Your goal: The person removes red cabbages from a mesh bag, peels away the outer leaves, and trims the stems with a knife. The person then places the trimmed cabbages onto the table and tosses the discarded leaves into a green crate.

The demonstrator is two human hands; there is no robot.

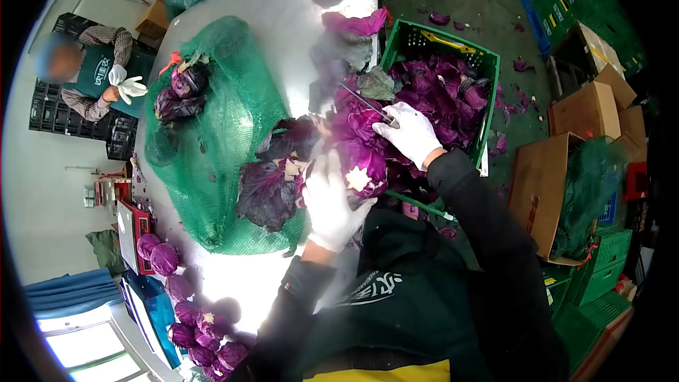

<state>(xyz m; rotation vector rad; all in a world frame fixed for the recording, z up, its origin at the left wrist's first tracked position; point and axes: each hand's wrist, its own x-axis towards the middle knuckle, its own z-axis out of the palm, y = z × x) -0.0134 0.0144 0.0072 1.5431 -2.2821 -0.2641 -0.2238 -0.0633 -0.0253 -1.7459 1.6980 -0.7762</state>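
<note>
My right hand [411, 133], in a white glove, is closed around a knife whose thin blade [361, 97] points up and left. Just below the blade is a purple red cabbage [369, 150] with a pale cut stem facing me. My left hand [329, 205], also gloved, grips the cabbage's left side, its thumb beneath and its fingers reaching upward; some fingertips are blurred. Dark outer cabbage leaves [267, 194] lie to the left of that hand, on a green mesh sack [212, 184]. Two darker cabbages [185, 86] show in the sack's upper part.
A green crate [495, 78] full of purple leaves stands right of the metal table [283, 0]. Several trimmed cabbages [201, 329] sit lower left, near a red scale [141, 230]. Across the table is a co-worker [99, 64]. Cardboard boxes [541, 191] stand at right.
</note>
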